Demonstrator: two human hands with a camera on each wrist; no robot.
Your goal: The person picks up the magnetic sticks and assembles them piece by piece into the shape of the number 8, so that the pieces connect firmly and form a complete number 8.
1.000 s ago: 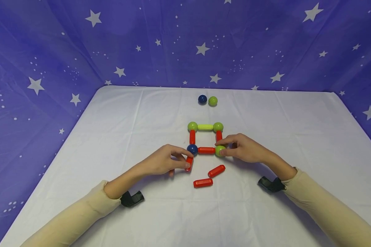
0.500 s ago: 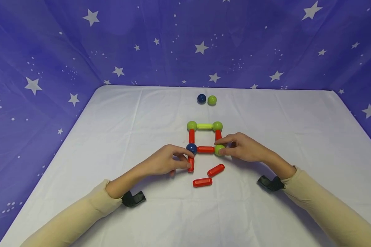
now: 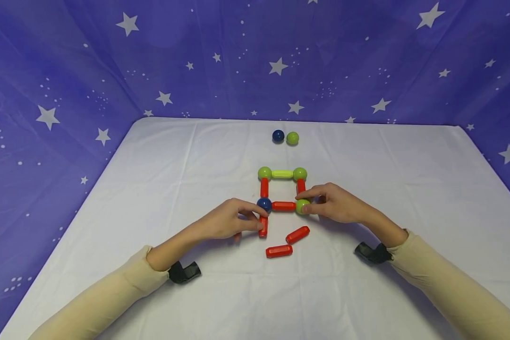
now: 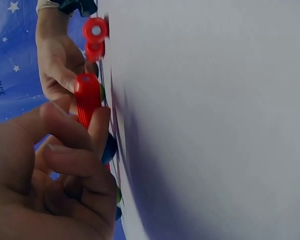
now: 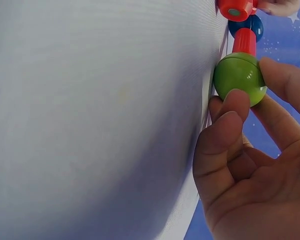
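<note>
In the head view, a square of magnetic rods and balls lies flat. Its far side is a yellow-green rod between green balls; red rods form the other sides. At the near left corner sits a blue ball. My left hand pinches a red rod that points toward me from this ball; the left wrist view shows that red rod between thumb and fingers. With thumb and fingers, my right hand holds the green ball at the near right corner.
Two loose red rods, one angled and one nearly level, lie in front of the square. Behind it are a loose blue ball and a loose green ball. A starry purple cloth hangs behind the white table.
The red rod in my left hand has swung from a slant to nearly straight in line with the square's left side, its end at the blue ball. My right hand stays on the green ball.
</note>
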